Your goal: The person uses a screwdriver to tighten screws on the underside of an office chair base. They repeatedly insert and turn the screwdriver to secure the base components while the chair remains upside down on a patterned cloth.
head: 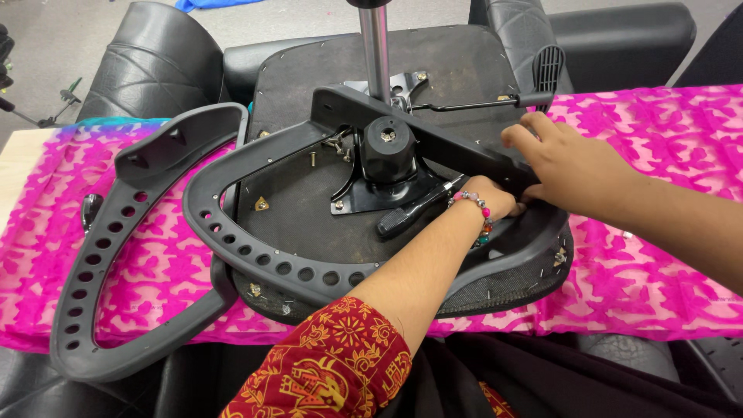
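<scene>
An upturned black office chair seat (309, 224) lies on a table under a pink patterned cloth (155, 271). My left hand (489, 200), with a beaded bracelet on its wrist, is closed on the front end of a black-handled screwdriver (406, 215) near the seat's right edge. My right hand (561, 159) presses flat on the black armrest bracket bar (433, 131) that crosses the seat, and its fingers hide the bar's end. The screwdriver tip is hidden between my hands.
A chrome gas-lift column (376, 46) rises from the metal mechanism plate (371, 186). A paddle lever (548, 66) sticks out at the back right. One perforated armrest loop (224, 224) is on the seat, and another (108, 240) lies to the left. Loose screws (313, 159) rest on the seat.
</scene>
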